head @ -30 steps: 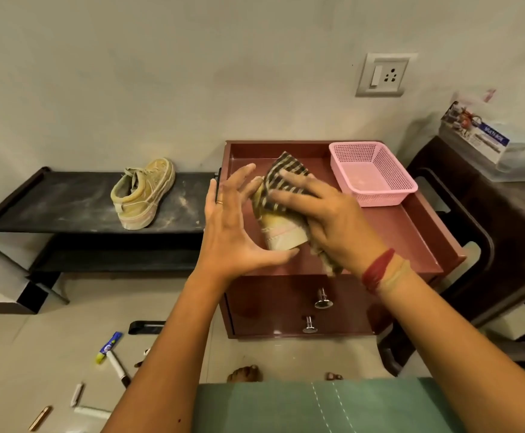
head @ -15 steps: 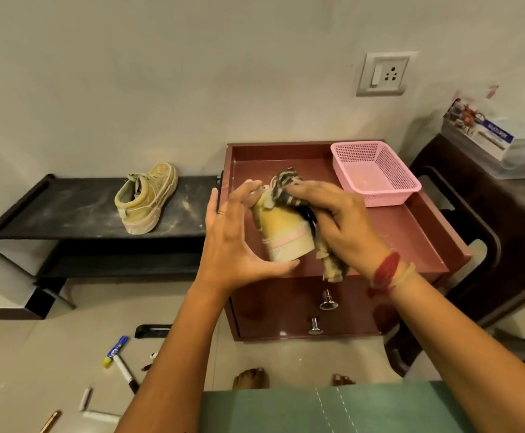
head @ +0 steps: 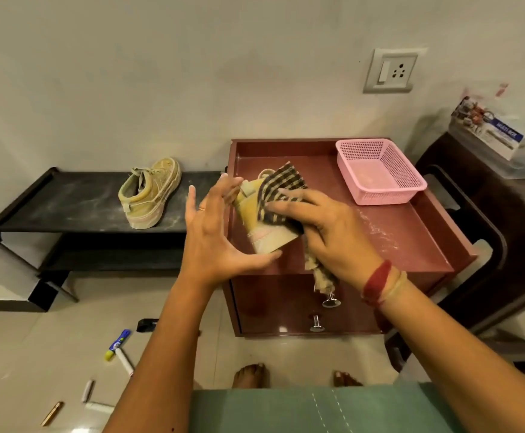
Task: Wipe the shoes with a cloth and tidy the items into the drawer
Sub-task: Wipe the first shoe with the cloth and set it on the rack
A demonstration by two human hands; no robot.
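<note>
A tan shoe with a pink sole band is held heel toward me above the maroon cabinet top. My left hand holds it, thumb under the heel and fingers along its left side. With straight fingers, my right hand presses a brown checked cloth onto the shoe's upper, and the cloth's tail hangs below the palm. The matching shoe lies on the dusty black rack at the left. Two drawer fronts with metal knobs are shut.
A pink mesh basket sits on the cabinet's back right corner. Several pens and markers and a glue tube lie on the floor at lower left. A dark chair and a table with a box stand at the right.
My right hand has slid the cloth from the shoe's right side up over its upper, spreading it flat. My left hand keeps its hold on the shoe.
</note>
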